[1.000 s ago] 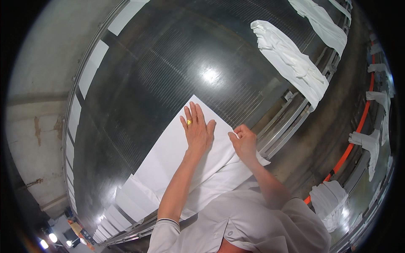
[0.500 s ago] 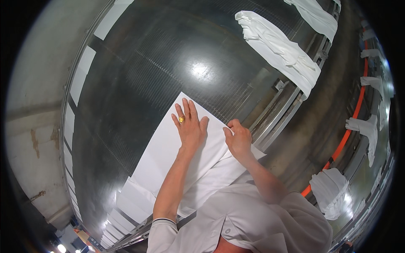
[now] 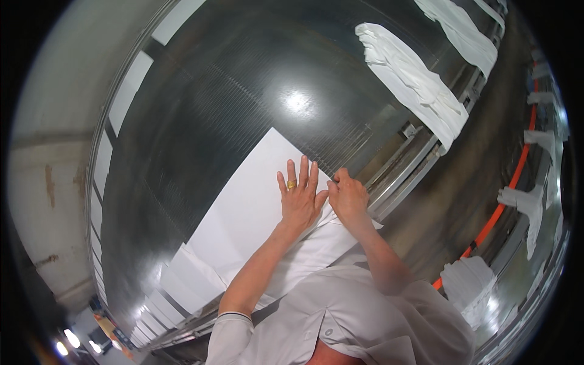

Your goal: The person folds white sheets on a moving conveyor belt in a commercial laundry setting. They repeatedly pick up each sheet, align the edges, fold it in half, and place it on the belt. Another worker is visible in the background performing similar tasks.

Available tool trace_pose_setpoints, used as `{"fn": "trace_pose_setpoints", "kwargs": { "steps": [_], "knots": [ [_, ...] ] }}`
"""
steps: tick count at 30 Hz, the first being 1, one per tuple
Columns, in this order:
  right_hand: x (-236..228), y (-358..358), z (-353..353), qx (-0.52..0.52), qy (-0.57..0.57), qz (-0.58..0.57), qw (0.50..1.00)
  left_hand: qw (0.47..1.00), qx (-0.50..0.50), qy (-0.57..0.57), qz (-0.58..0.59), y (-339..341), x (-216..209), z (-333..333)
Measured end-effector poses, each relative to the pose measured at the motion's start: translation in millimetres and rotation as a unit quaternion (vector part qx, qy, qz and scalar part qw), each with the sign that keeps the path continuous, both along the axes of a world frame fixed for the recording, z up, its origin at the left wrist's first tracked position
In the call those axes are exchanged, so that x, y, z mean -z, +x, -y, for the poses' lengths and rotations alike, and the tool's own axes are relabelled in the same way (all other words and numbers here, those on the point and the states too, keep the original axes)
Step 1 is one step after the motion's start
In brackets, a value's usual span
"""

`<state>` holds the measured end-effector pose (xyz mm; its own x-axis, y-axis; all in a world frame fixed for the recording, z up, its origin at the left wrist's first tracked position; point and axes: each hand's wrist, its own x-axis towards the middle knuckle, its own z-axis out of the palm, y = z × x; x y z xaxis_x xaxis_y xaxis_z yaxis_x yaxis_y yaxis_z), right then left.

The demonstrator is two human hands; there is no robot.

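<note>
While my left hand [image 3: 299, 205] lies spread on the white cloth [image 3: 237, 213], my right hand [image 3: 351, 199] pinches its right edge, its length slanting toward near left.

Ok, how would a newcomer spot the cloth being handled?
Find the big dark tabletop. At its near edge, a pointed white cloth lies under the spread left hand, right hand at its right edge. Unlike the crumpled cloth beyond, its far corner lies flat.

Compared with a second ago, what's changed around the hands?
The left hand has moved right and slightly back across the white cloth, closer to the right hand. The right hand stays curled at the cloth's edge; the crumpled cloth beyond lies unchanged.
</note>
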<state>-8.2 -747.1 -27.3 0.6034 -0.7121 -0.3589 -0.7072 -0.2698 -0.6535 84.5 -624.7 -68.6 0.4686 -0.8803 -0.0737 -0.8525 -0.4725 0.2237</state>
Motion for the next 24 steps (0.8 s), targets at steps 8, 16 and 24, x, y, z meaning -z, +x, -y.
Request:
{"fn": "trace_pose_setpoints", "kwargs": {
  "steps": [8,16,24],
  "knots": [
    [-11,-17,7,-0.087,-0.095,0.037,0.991,0.992,-0.109,0.006,-0.063,5,-13,2],
    [-79,-92,83,-0.223,0.316,0.005,0.922,0.818,-0.489,-0.304,0.011,-84,-59,-172],
    [3,-175,39,-0.051,0.392,-0.017,0.918,0.317,-0.814,-0.451,-0.185,-258,-57,-311]
  ]
}}
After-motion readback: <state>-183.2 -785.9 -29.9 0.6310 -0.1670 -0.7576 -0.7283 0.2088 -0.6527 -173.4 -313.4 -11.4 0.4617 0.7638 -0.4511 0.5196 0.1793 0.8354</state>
